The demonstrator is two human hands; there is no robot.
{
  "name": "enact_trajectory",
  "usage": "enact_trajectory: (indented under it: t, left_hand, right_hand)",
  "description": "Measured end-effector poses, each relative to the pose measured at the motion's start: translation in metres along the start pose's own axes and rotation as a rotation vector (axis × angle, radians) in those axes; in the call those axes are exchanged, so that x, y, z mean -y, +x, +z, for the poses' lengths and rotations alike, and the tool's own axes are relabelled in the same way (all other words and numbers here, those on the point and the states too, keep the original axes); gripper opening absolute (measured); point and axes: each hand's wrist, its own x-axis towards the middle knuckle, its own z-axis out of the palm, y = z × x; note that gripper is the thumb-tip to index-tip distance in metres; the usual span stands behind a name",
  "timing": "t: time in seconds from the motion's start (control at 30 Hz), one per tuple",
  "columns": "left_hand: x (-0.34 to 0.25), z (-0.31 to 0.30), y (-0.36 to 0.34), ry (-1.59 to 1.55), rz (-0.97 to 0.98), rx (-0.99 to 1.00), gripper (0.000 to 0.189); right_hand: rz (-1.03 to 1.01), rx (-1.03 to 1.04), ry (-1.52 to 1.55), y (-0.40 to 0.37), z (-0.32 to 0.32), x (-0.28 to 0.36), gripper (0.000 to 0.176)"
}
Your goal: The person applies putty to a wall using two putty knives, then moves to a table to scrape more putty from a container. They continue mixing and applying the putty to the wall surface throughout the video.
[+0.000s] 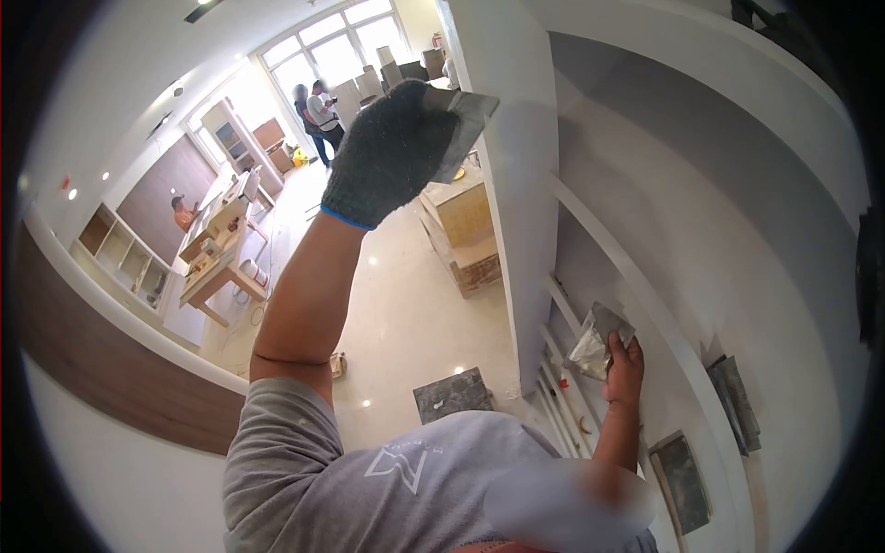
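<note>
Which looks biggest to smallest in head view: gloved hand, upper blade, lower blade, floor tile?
1. gloved left hand, though nearest the camera.
2. floor tile.
3. upper blade and lower blade: alike, upper partly hidden by the glove, so unranked.

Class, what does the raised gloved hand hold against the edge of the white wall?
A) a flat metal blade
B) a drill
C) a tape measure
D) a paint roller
A: the gloved left hand grips a flat grey metal blade at the corner of the white wall; the bare right hand holds a metal plate.
</note>
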Motion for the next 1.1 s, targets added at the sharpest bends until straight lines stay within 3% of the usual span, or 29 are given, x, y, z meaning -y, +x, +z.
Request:
enact_trajectory:
  t: [0.03,0.13,0.23,0.33,0.37,0.47,0.5,0.6,0.83,0.9,0.97,1.07,1.1]
  left_hand:
    - [-0.008,-0.003,0.001,-0.312,-0.214,0.022,0.023]
    - [-0.004,0.001,0.001,-0.4,-0.218,0.039,0.026]
    - [0.013,0.008,-0.006,-0.584,-0.465,0.068,0.026]
    - [0.008,-0.014,-0.009,-0.704,-0.574,0.024,0.025]
    - [-0.005,-0.024,-0.009,-0.928,-0.582,-0.021,0.021]
    - [-0.016,-0.012,-0.014,-0.062,0.175,-0.025,0.016]
    - [-0.025,-0.006,-0.012,-0.051,0.146,0.087,0.016]
    - [-0.035,0.012,-0.007,-0.441,-0.207,0.087,0.023]
    - [0.006,0.017,0.019,0.072,0.125,-0.065,0.021]
    - [0.02,0.015,0.028,-0.082,-0.051,-0.011,0.022]
    - [0.01,-0.028,0.034,-0.088,-0.062,-0.068,0.023]
    - [0.015,-0.037,0.034,-0.269,-0.218,-0.172,0.022]
    - [0.022,-0.041,0.029,0.117,0.116,-0.253,0.021]
  right_hand:
    - [0.005,-0.006,-0.006,-0.001,0.001,0.001,0.038]
    - [0.018,-0.027,-0.027,-0.002,0.002,0.003,0.037]
    - [0.003,-0.044,-0.032,0.0,0.003,0.003,0.038]
    - [-0.007,-0.046,-0.028,0.0,0.002,0.0,0.038]
    - [0.022,-0.055,-0.046,0.0,0.0,0.0,0.038]
    - [0.036,-0.027,-0.059,0.001,-0.004,0.0,0.038]
    - [0.027,-0.011,-0.054,0.002,-0.004,0.0,0.039]
    - [0.027,-0.048,-0.041,-0.002,0.006,0.006,0.034]
    - [0.022,-0.03,-0.035,-0.001,0.002,0.004,0.041]
    - [0.011,-0.025,-0.045,0.0,0.0,0.002,0.041]
    - [0.008,-0.014,-0.025,0.002,-0.003,0.0,0.04]
    - [0.0,-0.029,-0.017,0.002,-0.002,-0.001,0.039]
    - [-0.002,-0.039,-0.016,0.002,-0.002,-0.002,0.039]
